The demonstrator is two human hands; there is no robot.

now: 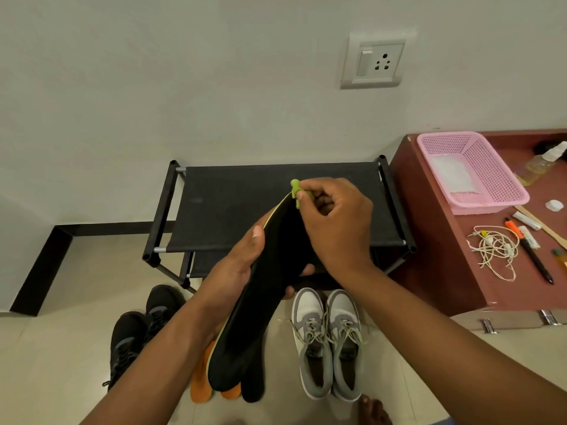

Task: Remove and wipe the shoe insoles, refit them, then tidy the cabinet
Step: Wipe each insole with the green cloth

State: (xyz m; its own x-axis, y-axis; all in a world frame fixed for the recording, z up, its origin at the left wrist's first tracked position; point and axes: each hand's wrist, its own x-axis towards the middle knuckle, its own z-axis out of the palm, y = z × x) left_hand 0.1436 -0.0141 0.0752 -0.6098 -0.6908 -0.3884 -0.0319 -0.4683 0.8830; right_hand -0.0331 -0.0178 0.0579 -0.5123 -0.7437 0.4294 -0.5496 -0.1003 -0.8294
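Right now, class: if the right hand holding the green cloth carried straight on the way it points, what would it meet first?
The right hand points up-left past the insole tip; beyond lies the black rack top, probably first, though depth is unclear.

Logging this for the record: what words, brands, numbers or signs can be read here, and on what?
No text can be read.
black insole: no print shows.
grey sneakers: no brand shows.
small tubes on the cabinet: marks too small and blurred.
wall socket: no lettering shows.
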